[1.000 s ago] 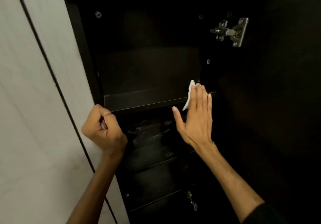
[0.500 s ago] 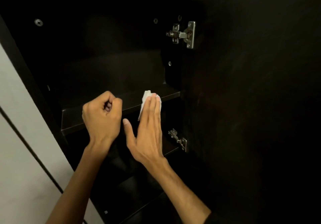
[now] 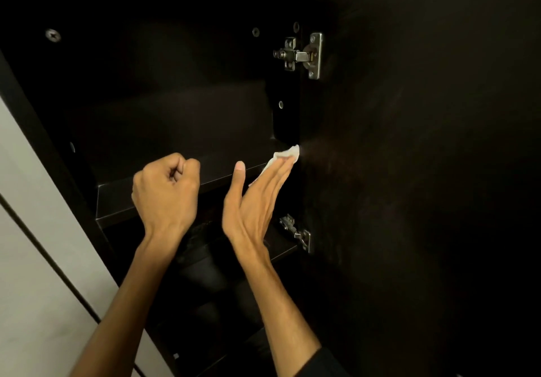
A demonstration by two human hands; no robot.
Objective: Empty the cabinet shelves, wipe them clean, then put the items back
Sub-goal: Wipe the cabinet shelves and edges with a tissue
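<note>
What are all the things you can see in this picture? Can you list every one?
cabinet: one, dark brown, fills the middle, open
top shelf: one, dark, nothing visible on it
lower shelves: at least two, dark, hard to see in shadow
door: one, dark brown, swung open on the right
upper hinge: one, silver, top of the door
lower hinge: one, silver, below the top shelf
cloth: one, white, at the top shelf's right end
wall: pale, left of the cabinet
left hand: curled in a fist, before the top shelf
right hand: flat fingers pressing the cloth
</note>
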